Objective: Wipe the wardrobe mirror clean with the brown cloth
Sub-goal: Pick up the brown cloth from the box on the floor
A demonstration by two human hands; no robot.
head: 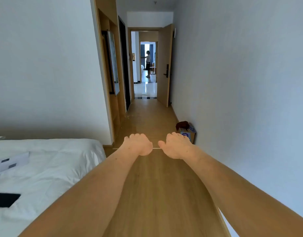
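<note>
Brown cloth (182, 125): a dark, crumpled heap on top of a cardboard box (188, 134). The box stands on the floor (156, 185) against the right-hand wall (232, 82), at about 1 o'clock from the hands. Nothing touches the cloth.

Mirror (114, 62): a tall framed panel in the wooden wardrobe (115, 106), at 11 o'clock, well beyond the hands and across the passage from the cloth. It is seen nearly edge-on, so marks on the glass cannot be judged.

Left hand (138, 144): stretched forward at 12 o'clock, back upward, fingers loosely curled down, holding nothing.

Right hand (176, 145): just beside the left hand in the same pose, also holding nothing. It is the nearer hand to the cloth.

Bed (45, 159): white cover, at 8 o'clock. A black phone (5, 200) and papers (10, 162) lie on it.

Door (164, 65): open, far off at 12 o'clock. Another person (148, 64) stands in a room beyond.

Step in hand, as judged: fetching the cloth, with wiping not yet begun. To do it well:
- Walk up to the box and reach with the right hand.
- Gather the whole heap into the palm so no corner trails.
- Lift straight up so the box stays put.
- Cross to 11 o'clock and face the glass squarely before the first stroke.
</note>
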